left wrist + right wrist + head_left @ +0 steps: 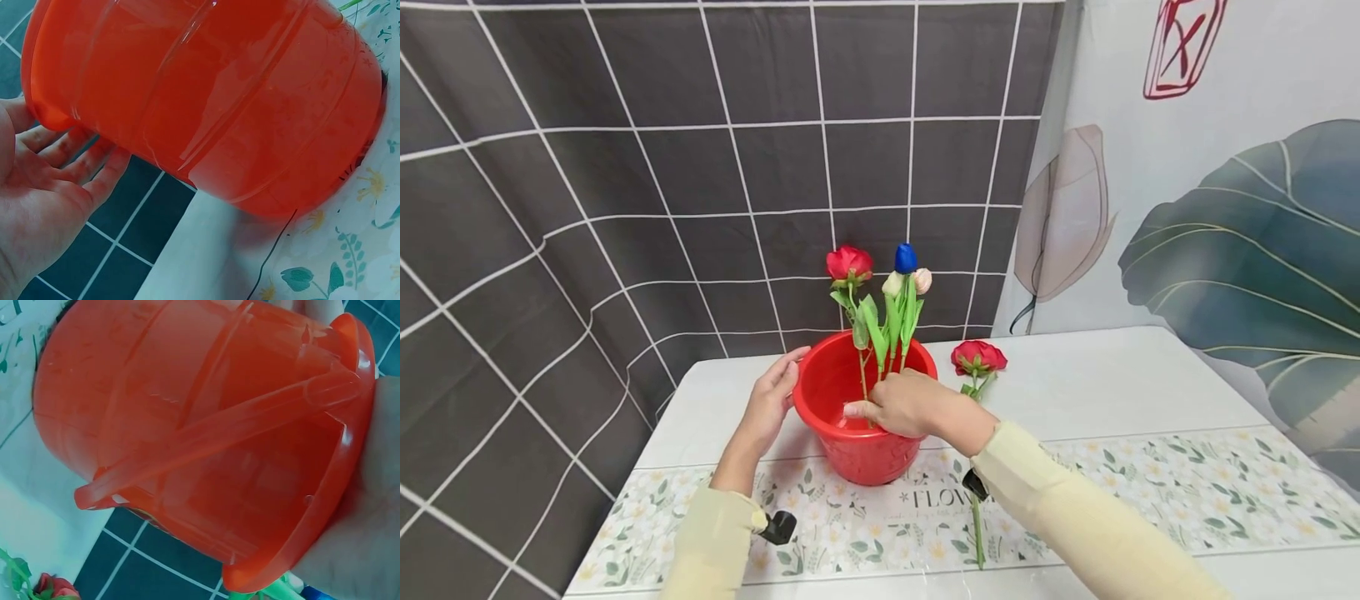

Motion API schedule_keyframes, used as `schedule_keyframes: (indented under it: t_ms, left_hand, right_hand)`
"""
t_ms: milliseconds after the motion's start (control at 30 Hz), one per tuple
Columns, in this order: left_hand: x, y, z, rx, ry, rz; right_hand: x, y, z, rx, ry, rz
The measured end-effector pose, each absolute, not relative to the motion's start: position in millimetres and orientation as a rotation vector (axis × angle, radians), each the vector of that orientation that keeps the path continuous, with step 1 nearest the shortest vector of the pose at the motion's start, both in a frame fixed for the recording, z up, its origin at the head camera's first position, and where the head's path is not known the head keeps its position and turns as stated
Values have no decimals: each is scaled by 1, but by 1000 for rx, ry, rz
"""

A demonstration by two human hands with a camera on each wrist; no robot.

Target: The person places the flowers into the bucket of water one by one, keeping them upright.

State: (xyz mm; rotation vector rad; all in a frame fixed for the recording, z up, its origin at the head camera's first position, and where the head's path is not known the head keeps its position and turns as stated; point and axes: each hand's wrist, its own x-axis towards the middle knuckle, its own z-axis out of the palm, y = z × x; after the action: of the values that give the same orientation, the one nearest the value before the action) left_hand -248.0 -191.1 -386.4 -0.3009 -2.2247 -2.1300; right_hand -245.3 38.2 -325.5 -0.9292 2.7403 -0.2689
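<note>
A red plastic bucket (867,458) with a side handle (212,434) stands on the table. Rising out of it are a red artificial rose (850,263), a blue tulip (906,258), a cream tulip (892,284) and a pale pink tulip (922,281). My left hand (769,400) rests against the bucket's outer left side below the rim, its fingers (103,162) fairly straight. Over the near right rim, my right hand (910,402) reaches inside beside the stems. Its thumb points left; the other fingertips are hidden, so a grip on a stem cannot be made out.
Right of the bucket another red rose (977,357) lies on the table, its stem (978,533) passing under the right forearm. A flowered runner (1150,483) crosses the white tabletop (1075,367). Dark grid-patterned cloth (767,167) hangs behind and to the left.
</note>
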Motion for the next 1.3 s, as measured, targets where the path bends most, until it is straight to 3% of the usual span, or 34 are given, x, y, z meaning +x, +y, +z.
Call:
schedule_keyframes:
  t_ms: [767,1033,1300]
  left_hand:
    - [-249,-192,-386,-318,-2225,-2131]
    - [-249,-191,-388,-298,-2221,-2146]
    - [-250,-191,-388,-322,-2205,-2147]
  right_hand:
    - [-258,56,-328,-1203,3337,-770]
    - [-260,70,-329,-1064,3373,-993]
    - [-259,98,-330,-609,3330,-1435]
